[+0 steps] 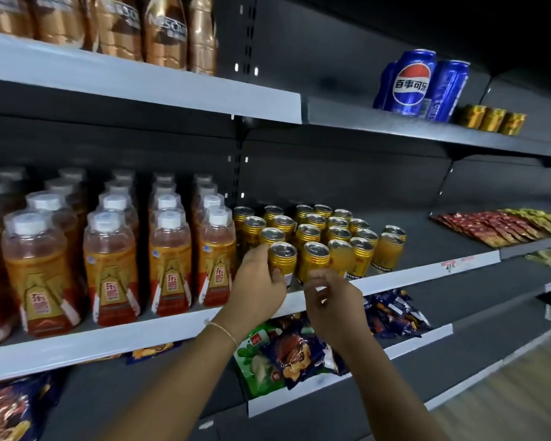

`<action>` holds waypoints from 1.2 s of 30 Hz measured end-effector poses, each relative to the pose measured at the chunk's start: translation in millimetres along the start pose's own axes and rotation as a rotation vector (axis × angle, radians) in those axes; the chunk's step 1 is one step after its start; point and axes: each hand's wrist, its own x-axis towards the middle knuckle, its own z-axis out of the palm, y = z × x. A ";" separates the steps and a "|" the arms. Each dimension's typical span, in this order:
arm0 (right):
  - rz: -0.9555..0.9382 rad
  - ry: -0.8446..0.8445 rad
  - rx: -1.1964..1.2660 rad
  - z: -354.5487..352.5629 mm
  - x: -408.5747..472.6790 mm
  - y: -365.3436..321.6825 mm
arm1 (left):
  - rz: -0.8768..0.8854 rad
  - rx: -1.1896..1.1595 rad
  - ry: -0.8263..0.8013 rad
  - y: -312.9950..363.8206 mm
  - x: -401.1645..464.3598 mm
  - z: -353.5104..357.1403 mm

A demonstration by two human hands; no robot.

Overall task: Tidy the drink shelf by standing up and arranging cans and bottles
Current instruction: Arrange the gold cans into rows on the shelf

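**On the middle shelf: lining up the gold cans**

On the middle shelf (395, 275), both hands are busy at the front row of gold cans (318, 230). The left hand (258, 281) holds the front left can (282, 259), with fingers curled round its side. The right hand (328, 294) is just below the next can (315, 261). Its fingers are bent, but it is blurry, so I cannot tell if it touches that can or holds anything.

All the gold cans look like they are standing up already. So the step now seems to be nudging the front cans into a neat row. The next move likely needs a small, gentle push, because the cans stand close together and one could tip.

Orange drink bottles (169, 259) stand in rows just left of the cans. Blue cola cans (411, 84) sit on the shelf above. Snack bags (296, 348) lie on the shelf below. The shelves are dark, with pale front strips.
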 end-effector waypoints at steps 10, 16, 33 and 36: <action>-0.077 -0.038 -0.078 11.9 107.4 5.0 | -0.180 -0.282 -0.031 -31.6 45.1 44.4; -0.207 -0.215 -0.079 38.7 176.2 0.9 | -0.272 -0.510 0.149 -35.2 68.6 55.0; -0.381 -0.619 -0.264 159.2 324.0 -17.3 | -0.508 -0.590 0.425 -67.9 95.2 74.4; -0.320 -0.653 -0.200 162.5 328.1 -17.4 | -0.503 -0.598 0.391 -68.0 94.0 74.1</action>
